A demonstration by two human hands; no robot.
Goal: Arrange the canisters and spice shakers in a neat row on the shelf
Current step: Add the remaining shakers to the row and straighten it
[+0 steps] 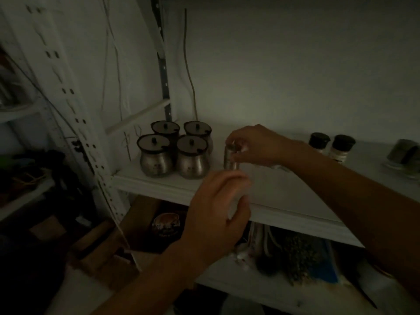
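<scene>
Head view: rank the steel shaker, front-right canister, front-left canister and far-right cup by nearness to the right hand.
1. steel shaker, pinched at its top by the right hand.
2. front-right canister, just left.
3. front-left canister, farther left.
4. cup, shelf's far right end.

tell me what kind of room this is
Probably a dim pantry or storage nook: a white slotted-metal shelf rack holds four lidded steel canisters and two black-capped spice shakers, the right hand grips a steel shaker, and cardboard boxes sit below.
</scene>
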